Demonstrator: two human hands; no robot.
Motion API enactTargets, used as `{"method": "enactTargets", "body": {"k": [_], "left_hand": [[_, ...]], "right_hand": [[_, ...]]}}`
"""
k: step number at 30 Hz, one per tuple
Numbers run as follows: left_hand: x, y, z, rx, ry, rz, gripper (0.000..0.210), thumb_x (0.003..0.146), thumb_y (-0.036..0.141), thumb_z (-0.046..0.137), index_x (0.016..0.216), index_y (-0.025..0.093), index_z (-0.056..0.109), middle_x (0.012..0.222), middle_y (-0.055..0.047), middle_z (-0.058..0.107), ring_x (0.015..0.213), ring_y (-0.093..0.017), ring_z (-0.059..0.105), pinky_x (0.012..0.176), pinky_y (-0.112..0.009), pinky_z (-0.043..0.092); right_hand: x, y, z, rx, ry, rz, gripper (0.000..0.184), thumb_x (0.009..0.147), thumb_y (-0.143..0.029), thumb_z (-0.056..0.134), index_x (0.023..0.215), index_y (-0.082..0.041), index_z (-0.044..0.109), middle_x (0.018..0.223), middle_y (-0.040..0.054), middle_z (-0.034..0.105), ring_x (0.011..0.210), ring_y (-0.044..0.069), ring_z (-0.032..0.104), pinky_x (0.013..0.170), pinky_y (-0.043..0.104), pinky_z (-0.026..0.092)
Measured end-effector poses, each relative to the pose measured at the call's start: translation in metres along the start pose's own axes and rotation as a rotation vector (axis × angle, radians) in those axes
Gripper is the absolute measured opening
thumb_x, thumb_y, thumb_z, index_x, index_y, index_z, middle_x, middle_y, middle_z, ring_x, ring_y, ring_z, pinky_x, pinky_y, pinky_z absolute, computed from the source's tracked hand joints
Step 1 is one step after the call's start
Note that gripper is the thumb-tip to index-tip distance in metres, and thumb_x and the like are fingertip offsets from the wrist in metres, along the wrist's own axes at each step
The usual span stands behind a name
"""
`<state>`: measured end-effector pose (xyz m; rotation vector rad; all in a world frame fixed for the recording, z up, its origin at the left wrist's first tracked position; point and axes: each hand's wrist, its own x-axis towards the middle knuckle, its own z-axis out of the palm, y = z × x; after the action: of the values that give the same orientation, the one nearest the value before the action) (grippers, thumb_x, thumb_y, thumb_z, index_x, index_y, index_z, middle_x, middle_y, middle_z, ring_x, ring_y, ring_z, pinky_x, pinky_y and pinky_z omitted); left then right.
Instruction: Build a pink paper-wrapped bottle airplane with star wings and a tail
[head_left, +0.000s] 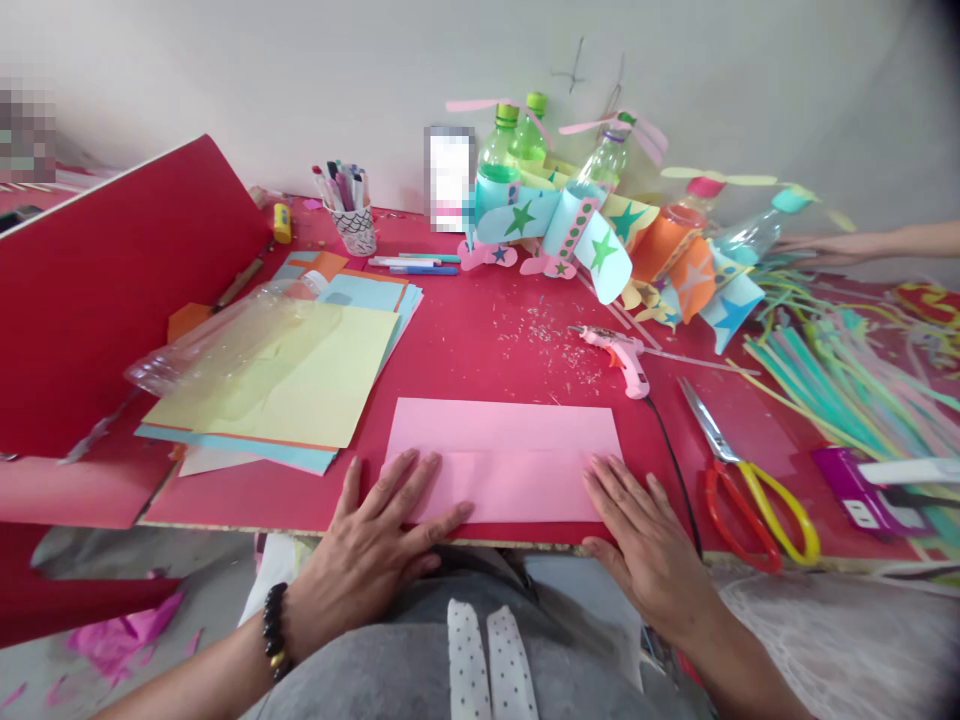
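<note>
A pink sheet of paper [517, 450] lies along the table's near edge, with a fold or overlap line running across its middle. My left hand [382, 530] rests on its left end, fingers spread and flat. On the right end, the outstretched fingers of my right hand [637, 535] press the paper against the table. Beyond the sheet sits a pink glue gun [619, 360], its dark cord running down past my right hand. Scissors [739, 480] with one red and one yellow handle lie to the right, blades partly apart.
Coloured paper [300, 370] is stacked at left under a clear plastic bottle [217, 340]. Several bottle airplanes [570, 220] stand at the back, near a pen cup [352, 225]. Coloured strips [832, 380] and a purple box-like item [862, 495] lie right. Another person's arm [885, 243] reaches in.
</note>
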<state>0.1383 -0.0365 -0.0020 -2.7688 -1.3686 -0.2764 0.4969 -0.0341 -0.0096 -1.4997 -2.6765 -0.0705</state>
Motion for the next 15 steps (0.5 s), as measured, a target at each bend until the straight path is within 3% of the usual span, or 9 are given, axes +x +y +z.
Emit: {"method": "enactTargets", "body": {"k": [10,15], "left_hand": [[-0.001,0.0004,0.0022,-0.005,-0.045,-0.019,0.064,0.091,0.058,0.05,0.148,0.05,0.021,0.159,-0.011,0.023,0.143,-0.035,0.029,0.115,-0.062,0.009],[0.0004,-0.0003,0.0009,-0.017,-0.023,-0.01,0.065,0.09,0.058,0.052,0.148,0.049,0.024,0.159,-0.01,0.026,0.142,-0.034,0.032,0.115,-0.061,0.009]], "right_hand": [[-0.0018,-0.002,0.0046,-0.016,0.032,0.022,0.069,0.097,-0.048,0.043,0.155,-0.018,0.019,0.154,0.0115,0.038,0.143,0.029,0.032,0.111,0.056,0.027],[-0.007,0.0,0.0034,0.017,0.152,0.011,0.058,0.094,-0.03,0.051,0.149,-0.017,0.035,0.146,0.0128,0.048,0.138,0.028,0.04,0.112,0.053,0.03]]}}
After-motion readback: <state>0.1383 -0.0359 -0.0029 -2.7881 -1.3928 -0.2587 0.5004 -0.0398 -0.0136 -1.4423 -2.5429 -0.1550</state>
